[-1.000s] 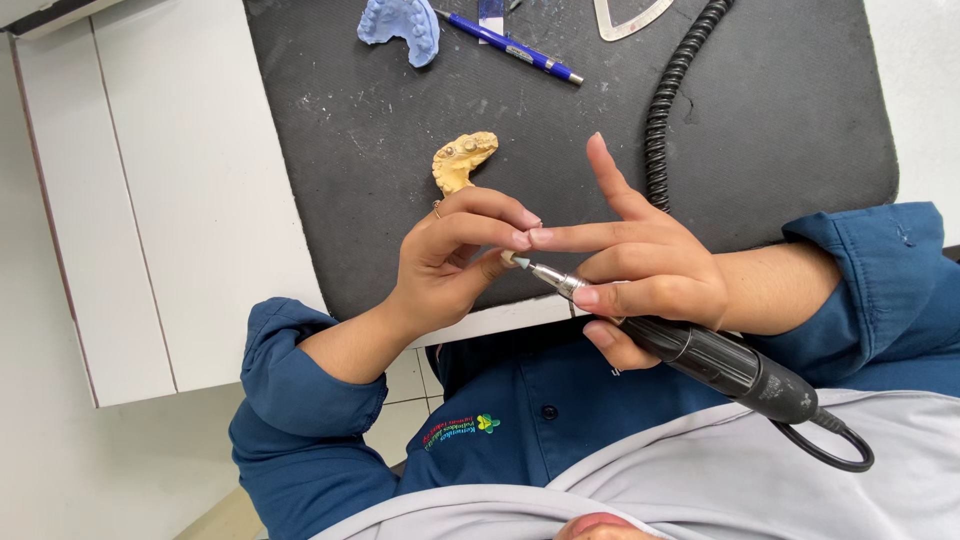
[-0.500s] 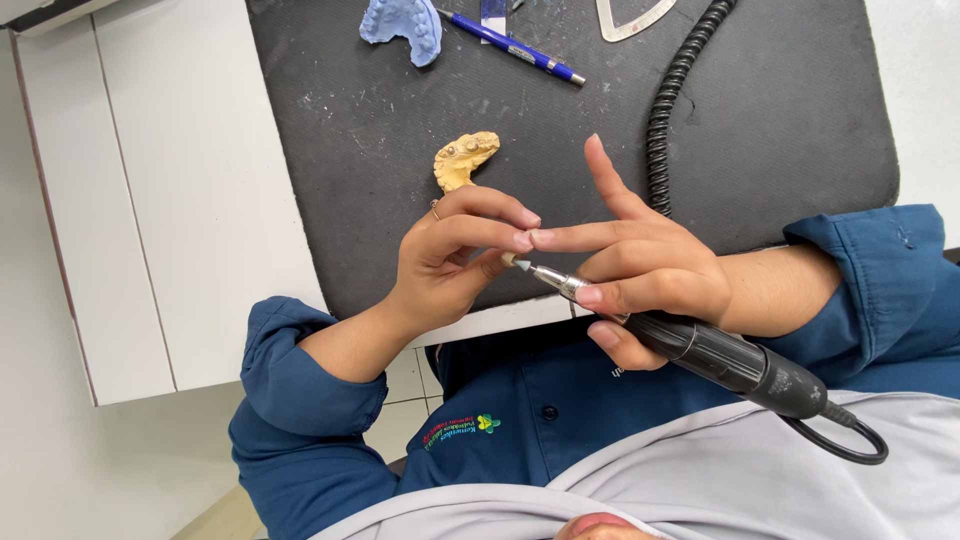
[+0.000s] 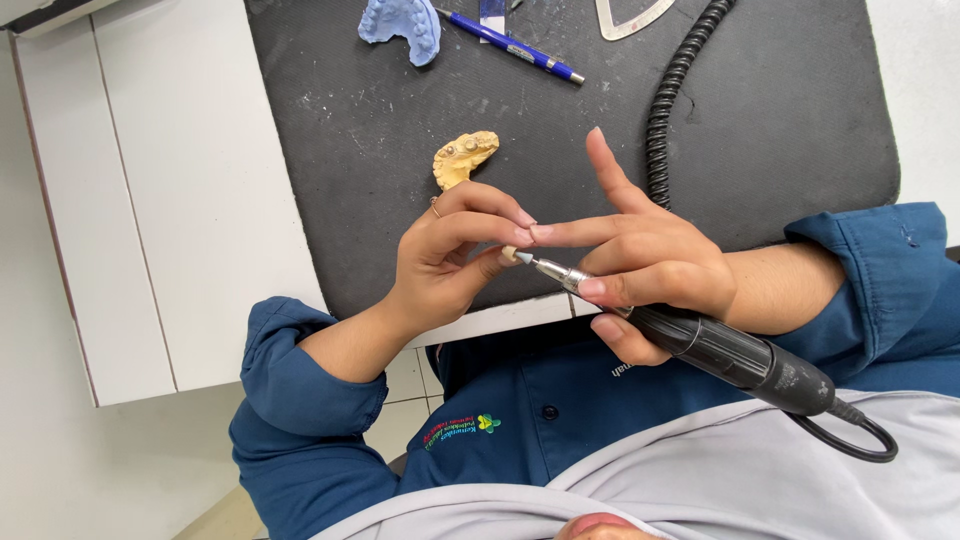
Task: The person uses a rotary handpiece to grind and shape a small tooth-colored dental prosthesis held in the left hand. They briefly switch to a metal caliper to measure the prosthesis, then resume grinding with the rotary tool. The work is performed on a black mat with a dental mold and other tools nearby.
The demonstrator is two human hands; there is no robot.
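You are pinching a small pale piece in your left hand, and the rotary handpiece you are gripping in your right hand is pointing its tip straight at that piece.

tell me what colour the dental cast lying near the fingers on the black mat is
Yellow-tan, seen in the head view: the dental cast lies on the black mat.

Right hand grips a black rotary handpiece, its tip against a tiny piece pinched by the left hand. Just beyond lies a yellow dental cast on the dark mat; farther off, a blue cast and blue pen.
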